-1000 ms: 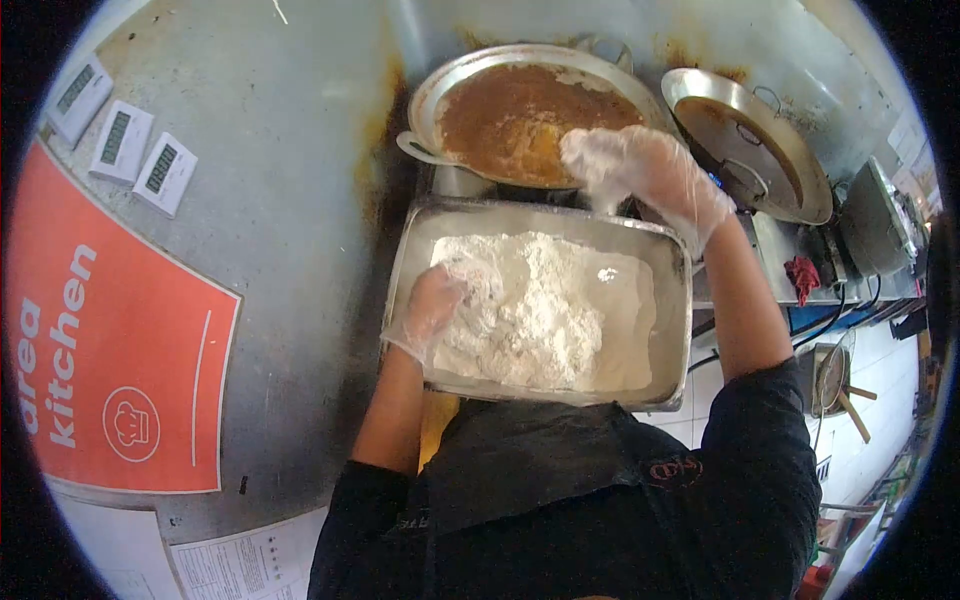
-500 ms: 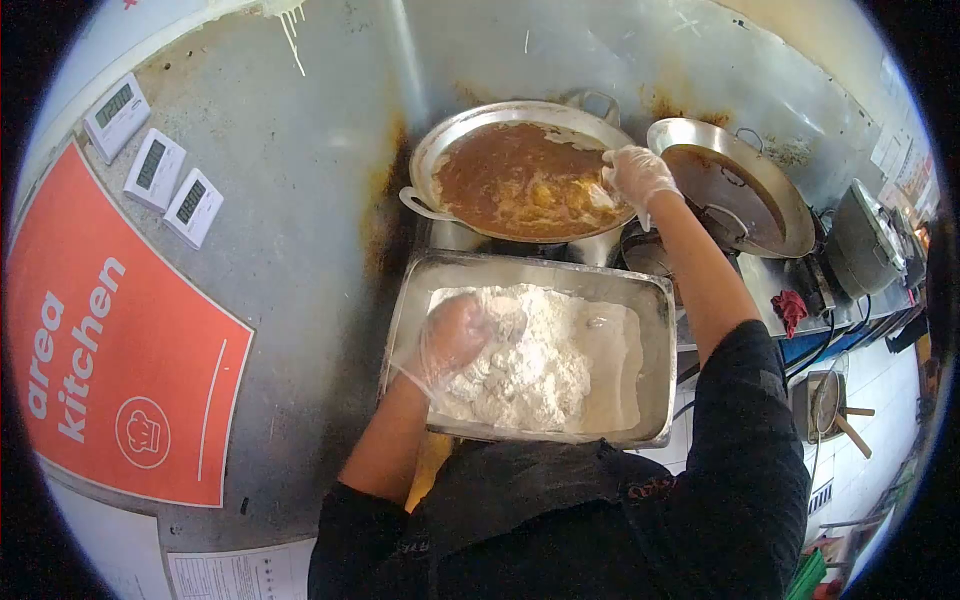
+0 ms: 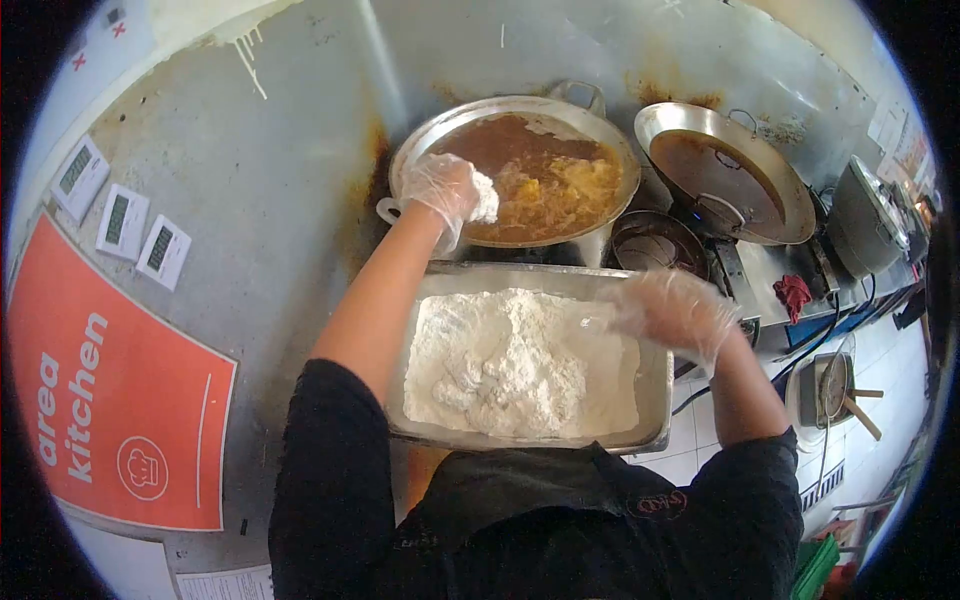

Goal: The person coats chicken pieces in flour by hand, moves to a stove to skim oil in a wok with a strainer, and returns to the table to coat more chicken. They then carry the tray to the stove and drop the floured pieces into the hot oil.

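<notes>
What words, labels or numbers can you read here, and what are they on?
"area kitchen": white letters on the orange sign on the wall, above a chef-hat logo.
Three digital timers: digits too small to read.
Apron logo: blurred.
Printed sheet at the bottom: too small.

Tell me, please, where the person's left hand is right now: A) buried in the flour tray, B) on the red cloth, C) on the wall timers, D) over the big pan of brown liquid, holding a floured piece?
D: the gloved left hand is raised over the rim of the big pan, its grip closed on a floured piece, above the flour tray.
</notes>
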Demonstrator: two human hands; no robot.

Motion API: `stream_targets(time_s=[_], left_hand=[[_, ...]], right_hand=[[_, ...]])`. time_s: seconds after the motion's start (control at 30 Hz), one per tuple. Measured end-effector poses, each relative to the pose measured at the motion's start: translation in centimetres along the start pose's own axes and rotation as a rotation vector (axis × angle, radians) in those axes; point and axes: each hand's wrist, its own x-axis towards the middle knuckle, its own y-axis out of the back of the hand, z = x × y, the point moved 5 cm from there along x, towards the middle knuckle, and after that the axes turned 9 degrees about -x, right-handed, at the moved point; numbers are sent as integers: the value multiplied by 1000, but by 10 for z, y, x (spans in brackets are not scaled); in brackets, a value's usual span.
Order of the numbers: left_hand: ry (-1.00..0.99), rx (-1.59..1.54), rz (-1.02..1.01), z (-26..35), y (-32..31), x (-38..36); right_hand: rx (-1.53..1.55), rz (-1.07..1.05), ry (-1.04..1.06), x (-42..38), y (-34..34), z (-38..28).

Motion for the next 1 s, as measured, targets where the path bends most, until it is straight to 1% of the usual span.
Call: stream_targets(time_s=[0.03,0.07,0.1,0.13,0.17,0.2,0.23,0.27,0.3,0.33,0.37,0.4,0.43,0.47,0.5,0.53,0.57,0.6,0.63,0.7,0.73,0.77,0.8,0.83,0.87,0.9,0.93,1.0], left_hand=[[-10,4,1,-3,-14,9],[21,51,-53,-6,-27,15],[52,98,-108,-12,-39,20],[46,101,-112,-13,-40,20],[76,165,-67,-16,-40,18],[105,228,-25,-19,-41,16],[131,286,-23,-20,-39,16],[153,299,35,-28,-43,21],[170,312,84,-36,-50,28],[179,169,414,-40,-49,29],[50,229,152,-1,-1,0],[29,188,94,11,12,-4],[27,82,218,28,31,-21],[-112,-45,346,37,32,-30],[-215,-157,340,53,40,-46],[-312,-271,341,69,47,-67],[-313,-282,323,77,38,-83],[-284,-236,78,82,17,-95],[-253,-186,-166,85,-3,-110],[-263,-211,-316,89,-27,-148],[-305,-283,-308,78,-49,-163],[-344,-354,-296,67,-75,-177],[-336,-356,-297,62,-94,-187],[-238,-374,-356,54,-113,-196],[-142,-392,-419,50,-122,-202],[-139,-396,-427,48,-127,-206],[-100,-411,-460,45,-130,-209],[-49,-433,-496,41,-136,-214]], right_hand=[[52,-9,125,-4,-18,-2],[57,-4,118,-7,-29,-2],[77,-70,114,-10,-41,-3],[98,-138,111,-13,-51,-3],[77,-181,84,-14,-59,-3],[87,-185,78,-15,-62,-2],[94,-249,26,-15,-69,0],[107,-319,-28,-16,-78,3],[135,-338,-38,-16,-93,10],[95,-295,-11,-14,-114,20],[63,-260,14,-16,-132,23],[34,-305,-54,-17,-145,27],[0,-348,-121,-15,-155,32],[-65,-354,-92,-10,-170,34],[-140,-350,-60,-2,-182,37],[-125,-372,-67,7,-184,36],[-76,-509,-73,18,-188,33],[-27,-640,-77,22,-194,32],[-21,-651,-78,23,-208,35],[55,-348,53,33,-239,28],[59,-355,57,31,-250,22],[137,-171,121,31,-248,11],[214,15,185,33,-246,4],[214,11,191,36,-257,4],[189,-92,206,37,-273,5],[163,-196,218,36,-288,6],[165,-204,220,35,-287,5],[17,-404,224,33,-292,5]])
